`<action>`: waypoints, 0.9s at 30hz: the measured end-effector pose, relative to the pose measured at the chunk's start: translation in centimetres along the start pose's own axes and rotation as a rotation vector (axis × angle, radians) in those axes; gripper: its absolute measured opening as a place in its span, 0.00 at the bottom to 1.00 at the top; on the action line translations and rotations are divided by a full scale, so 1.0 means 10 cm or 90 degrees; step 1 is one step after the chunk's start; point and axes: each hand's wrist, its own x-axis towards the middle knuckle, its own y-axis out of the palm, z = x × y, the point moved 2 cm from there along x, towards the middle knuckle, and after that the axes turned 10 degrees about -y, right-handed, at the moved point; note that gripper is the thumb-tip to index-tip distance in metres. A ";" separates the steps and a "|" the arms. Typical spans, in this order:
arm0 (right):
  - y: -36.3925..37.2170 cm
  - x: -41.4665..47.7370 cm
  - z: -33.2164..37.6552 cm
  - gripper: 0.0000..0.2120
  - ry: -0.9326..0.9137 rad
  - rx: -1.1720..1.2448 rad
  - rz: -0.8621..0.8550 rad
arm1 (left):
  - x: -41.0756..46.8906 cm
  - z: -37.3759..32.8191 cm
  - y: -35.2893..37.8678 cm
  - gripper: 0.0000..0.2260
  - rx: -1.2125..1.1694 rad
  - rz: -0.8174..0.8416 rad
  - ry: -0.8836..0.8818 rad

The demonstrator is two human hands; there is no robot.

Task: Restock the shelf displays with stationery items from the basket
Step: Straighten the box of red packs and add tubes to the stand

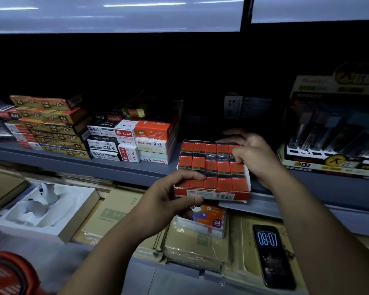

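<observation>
An open orange tray box of small red 2B packs [213, 167] sits tilted over the front edge of the grey shelf [83, 162]. My left hand [168, 199] grips its near left corner, thumb against the front wall and fingers over the packs. My right hand [254, 156] holds the box's far right side, its thumb and fingers curled round the rim and the packs there. The red basket [6, 275] shows at the bottom left corner.
Stacks of pen and refill boxes [94, 135] fill the shelf to the left. A pencil-lead display [332, 128] stands to the right. Below lie yellow paper packs [196, 241], a white moulded tray [43, 207], a crayon pack [209, 220] and a phone [271, 254].
</observation>
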 end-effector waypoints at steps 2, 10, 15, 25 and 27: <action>0.00 -0.01 0.00 0.29 -0.004 -0.003 0.000 | 0.00 0.00 0.01 0.17 -0.001 0.000 -0.002; 0.02 -0.05 0.05 0.25 -0.013 -0.030 0.005 | 0.01 0.03 0.00 0.18 0.008 -0.003 -0.002; 0.08 -0.11 0.09 0.22 -0.011 -0.104 -0.003 | -0.02 0.01 -0.03 0.19 0.099 -0.007 0.002; 0.03 -0.55 0.14 0.10 -0.248 -0.344 -0.102 | -0.20 0.03 -0.14 0.18 0.190 -0.040 0.004; 0.10 -0.68 0.19 0.07 -0.364 -0.468 -0.071 | -0.22 0.01 -0.14 0.16 0.188 -0.052 0.006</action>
